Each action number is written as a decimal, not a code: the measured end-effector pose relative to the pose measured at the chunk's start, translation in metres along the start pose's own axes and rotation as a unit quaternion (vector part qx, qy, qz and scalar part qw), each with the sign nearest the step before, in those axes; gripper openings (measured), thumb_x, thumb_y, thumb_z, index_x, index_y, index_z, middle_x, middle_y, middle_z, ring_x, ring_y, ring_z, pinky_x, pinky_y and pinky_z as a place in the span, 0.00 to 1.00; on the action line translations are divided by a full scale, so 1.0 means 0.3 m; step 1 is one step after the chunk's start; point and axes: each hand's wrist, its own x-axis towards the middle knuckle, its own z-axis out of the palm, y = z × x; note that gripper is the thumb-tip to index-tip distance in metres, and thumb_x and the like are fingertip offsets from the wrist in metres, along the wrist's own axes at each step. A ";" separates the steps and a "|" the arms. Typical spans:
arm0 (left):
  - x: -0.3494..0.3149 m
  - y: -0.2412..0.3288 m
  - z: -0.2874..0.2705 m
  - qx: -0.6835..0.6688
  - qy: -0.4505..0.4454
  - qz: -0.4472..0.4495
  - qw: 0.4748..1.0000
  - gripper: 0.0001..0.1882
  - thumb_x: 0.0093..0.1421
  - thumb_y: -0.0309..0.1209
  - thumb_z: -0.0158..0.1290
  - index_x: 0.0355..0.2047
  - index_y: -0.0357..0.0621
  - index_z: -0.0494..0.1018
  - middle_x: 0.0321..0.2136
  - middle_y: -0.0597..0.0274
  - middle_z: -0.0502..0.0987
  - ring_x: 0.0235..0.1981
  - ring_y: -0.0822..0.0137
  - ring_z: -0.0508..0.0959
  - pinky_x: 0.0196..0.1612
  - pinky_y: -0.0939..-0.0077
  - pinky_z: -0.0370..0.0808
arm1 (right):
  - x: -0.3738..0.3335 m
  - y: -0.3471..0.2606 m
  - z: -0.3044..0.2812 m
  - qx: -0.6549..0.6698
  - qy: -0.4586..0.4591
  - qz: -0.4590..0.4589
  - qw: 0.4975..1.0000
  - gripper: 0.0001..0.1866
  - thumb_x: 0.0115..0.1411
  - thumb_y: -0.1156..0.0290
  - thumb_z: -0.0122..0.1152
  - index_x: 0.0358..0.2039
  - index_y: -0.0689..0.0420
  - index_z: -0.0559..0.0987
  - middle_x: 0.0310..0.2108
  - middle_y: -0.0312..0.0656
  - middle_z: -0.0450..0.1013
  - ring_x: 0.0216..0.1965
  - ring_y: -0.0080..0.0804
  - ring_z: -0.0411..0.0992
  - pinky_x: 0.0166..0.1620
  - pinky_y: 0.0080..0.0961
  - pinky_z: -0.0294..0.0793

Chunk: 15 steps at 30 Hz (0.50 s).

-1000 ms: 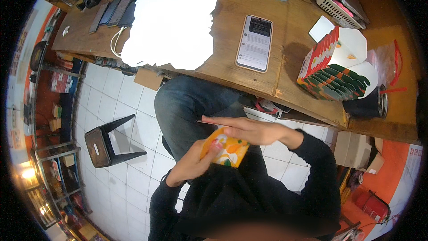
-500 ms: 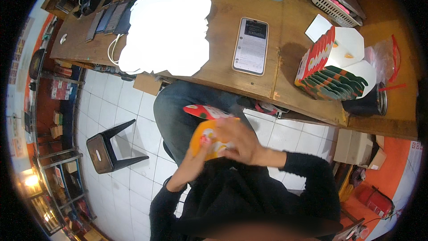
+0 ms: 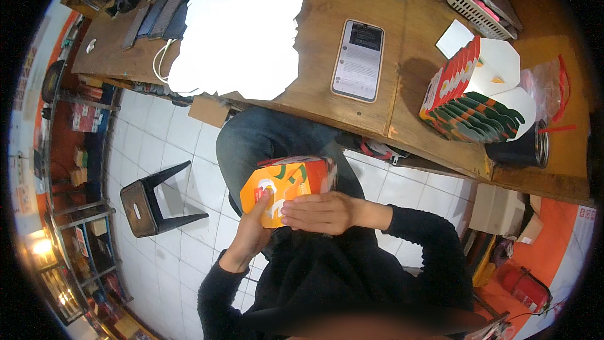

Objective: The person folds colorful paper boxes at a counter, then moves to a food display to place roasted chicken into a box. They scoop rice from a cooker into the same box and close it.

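Over my lap I hold a folding paper food box (image 3: 294,179), its orange printed panel facing up and a red side along its far edge. My left hand (image 3: 250,230) grips the near left corner, thumb on top of the orange panel and its other fingers hidden beneath. From the right, my right hand (image 3: 322,213) lies across the box with fingers together, pressing the panel; its thumb is not clearly visible. On the desk to the right stands a nested stack of similar paper boxes (image 3: 469,104), red and green outside with white flaps.
The wooden desk (image 3: 314,38) bears a pile of flat white card blanks (image 3: 236,41), a lit phone (image 3: 358,61), more phones (image 3: 170,16) with white cables, a plastic basket (image 3: 479,12) and a dark cup (image 3: 519,148). A dark stool (image 3: 141,209) stands on the tiled floor at left.
The box has turned so its orange panel lies flatter and shows more fully. My right hand has come down onto the panel, fingers now together; my left hand has shifted slightly left.
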 end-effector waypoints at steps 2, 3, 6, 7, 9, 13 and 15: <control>-0.006 0.015 -0.007 0.004 0.007 0.012 1.000 0.23 0.69 0.43 0.45 0.58 0.43 0.62 0.49 0.59 0.74 0.48 0.65 0.77 0.50 0.70 0.75 | 0.011 0.017 -0.029 0.057 -0.014 0.029 0.998 0.16 0.57 0.73 0.66 0.45 0.63 0.80 0.47 0.45 0.77 0.52 0.35 0.75 0.60 0.31 0.70; -0.008 0.019 -0.009 0.003 0.005 0.013 1.000 0.23 0.69 0.44 0.46 0.57 0.43 0.62 0.48 0.58 0.75 0.48 0.66 0.78 0.50 0.71 0.76 | 0.010 0.022 -0.039 0.081 -0.014 0.044 0.996 0.17 0.56 0.73 0.66 0.46 0.65 0.79 0.48 0.46 0.76 0.52 0.38 0.74 0.60 0.33 0.71; -0.016 0.017 -0.012 -0.011 -0.001 0.007 1.000 0.24 0.69 0.45 0.47 0.56 0.42 0.63 0.48 0.58 0.76 0.48 0.68 0.79 0.51 0.74 0.76 | -0.007 0.020 -0.034 0.078 -0.003 0.036 0.996 0.17 0.56 0.73 0.66 0.46 0.65 0.79 0.47 0.46 0.77 0.52 0.37 0.75 0.59 0.33 0.71; -0.018 0.013 -0.010 -0.009 0.000 0.003 1.000 0.24 0.69 0.45 0.47 0.56 0.42 0.63 0.49 0.57 0.76 0.49 0.68 0.79 0.51 0.74 0.77 | -0.014 0.016 -0.023 0.062 -0.010 0.024 0.998 0.16 0.56 0.73 0.67 0.45 0.64 0.80 0.47 0.45 0.77 0.51 0.36 0.75 0.59 0.31 0.71; -0.017 0.004 -0.007 -0.018 -0.001 -0.014 1.000 0.23 0.69 0.45 0.46 0.57 0.42 0.63 0.49 0.58 0.75 0.48 0.67 0.79 0.49 0.73 0.77 | -0.026 0.010 -0.005 0.051 0.012 0.010 0.999 0.15 0.57 0.74 0.66 0.44 0.65 0.79 0.45 0.45 0.78 0.50 0.38 0.76 0.58 0.31 0.73; -0.009 0.004 -0.006 -0.056 -0.024 -0.022 0.998 0.24 0.69 0.44 0.46 0.57 0.41 0.61 0.50 0.56 0.75 0.47 0.65 0.80 0.46 0.72 0.80 | -0.019 0.019 -0.009 0.045 -0.014 0.028 0.999 0.19 0.56 0.70 0.68 0.48 0.62 0.78 0.51 0.47 0.73 0.55 0.40 0.71 0.60 0.35 0.70; -0.009 0.014 -0.013 -0.056 -0.043 0.000 0.998 0.25 0.69 0.45 0.46 0.58 0.40 0.61 0.51 0.54 0.75 0.47 0.64 0.80 0.45 0.73 0.81 | 0.009 0.023 -0.030 0.080 -0.024 0.105 0.991 0.25 0.54 0.64 0.70 0.52 0.56 0.76 0.57 0.50 0.67 0.60 0.45 0.65 0.63 0.40 0.65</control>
